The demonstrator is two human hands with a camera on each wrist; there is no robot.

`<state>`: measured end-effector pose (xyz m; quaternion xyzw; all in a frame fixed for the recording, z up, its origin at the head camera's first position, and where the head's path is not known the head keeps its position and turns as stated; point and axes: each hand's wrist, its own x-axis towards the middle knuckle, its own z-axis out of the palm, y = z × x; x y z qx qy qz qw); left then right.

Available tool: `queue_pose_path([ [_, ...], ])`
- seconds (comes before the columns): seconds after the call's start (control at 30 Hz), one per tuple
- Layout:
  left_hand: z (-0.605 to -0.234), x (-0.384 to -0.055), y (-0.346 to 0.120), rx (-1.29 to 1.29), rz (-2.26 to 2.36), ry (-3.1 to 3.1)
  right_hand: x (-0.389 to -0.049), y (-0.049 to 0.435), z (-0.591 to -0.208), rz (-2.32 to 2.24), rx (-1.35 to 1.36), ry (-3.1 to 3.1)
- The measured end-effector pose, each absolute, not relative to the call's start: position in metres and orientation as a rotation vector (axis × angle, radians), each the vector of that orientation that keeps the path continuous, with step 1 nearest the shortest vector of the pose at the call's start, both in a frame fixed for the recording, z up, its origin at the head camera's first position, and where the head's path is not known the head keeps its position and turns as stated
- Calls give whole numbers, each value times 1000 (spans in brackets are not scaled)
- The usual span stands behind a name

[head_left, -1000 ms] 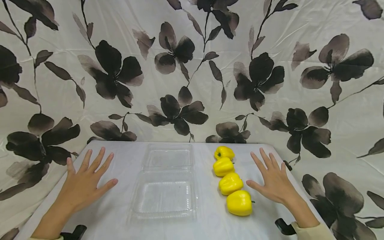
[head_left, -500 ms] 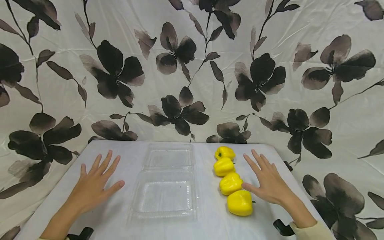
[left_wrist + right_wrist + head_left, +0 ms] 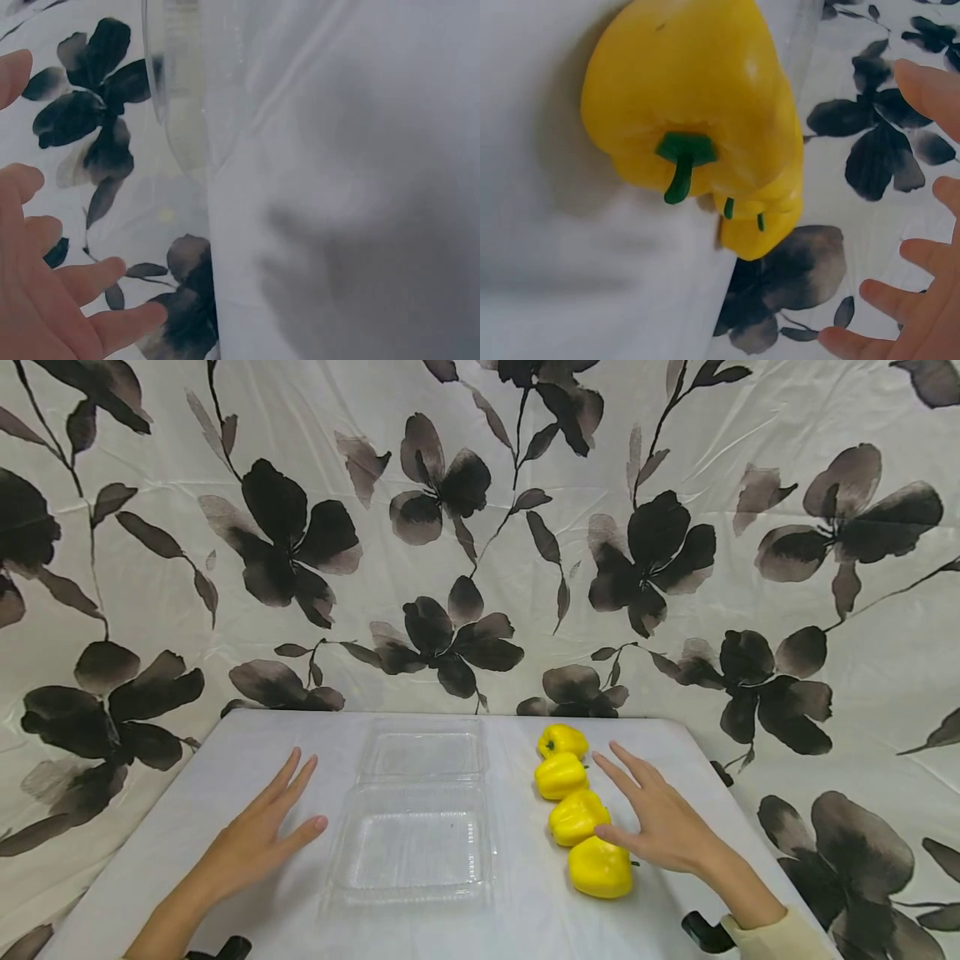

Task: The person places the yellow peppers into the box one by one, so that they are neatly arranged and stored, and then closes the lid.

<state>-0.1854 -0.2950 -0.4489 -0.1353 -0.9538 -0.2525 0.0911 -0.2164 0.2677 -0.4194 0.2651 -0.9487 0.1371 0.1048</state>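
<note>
Several yellow bell peppers [image 3: 600, 867] with green stems lie in a row on the right half of the white table. Left of them, a clear plastic clamshell box [image 3: 408, 852] lies with its lid [image 3: 423, 752] spread back toward the far edge. My left hand [image 3: 251, 843] hovers over the table to the left of the box, fingers extended, holding nothing. My right hand [image 3: 667, 822] is just right of the peppers, fingers spread; its thumb overlaps a pepper in the head view, and I cannot tell whether they touch. In the right wrist view the nearest pepper [image 3: 690, 82] looms close, apart from the fingers.
A white cloth covers the table [image 3: 517, 893]. Behind it hangs a pale curtain [image 3: 555, 593] with dark flowers, right at the table's far edge. Black straps [image 3: 708, 935] show by both wrists.
Both hands have moved inward: the left hand rightward toward the box, the right hand leftward toward the peppers. The box and the peppers stay where they were.
</note>
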Motion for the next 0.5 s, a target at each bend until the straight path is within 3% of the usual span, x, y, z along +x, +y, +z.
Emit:
queue_pose_path([
  [0.5,-464,-185,-283,-506,-1215,-2708,-211,265,-425,574,777,-2863],
])
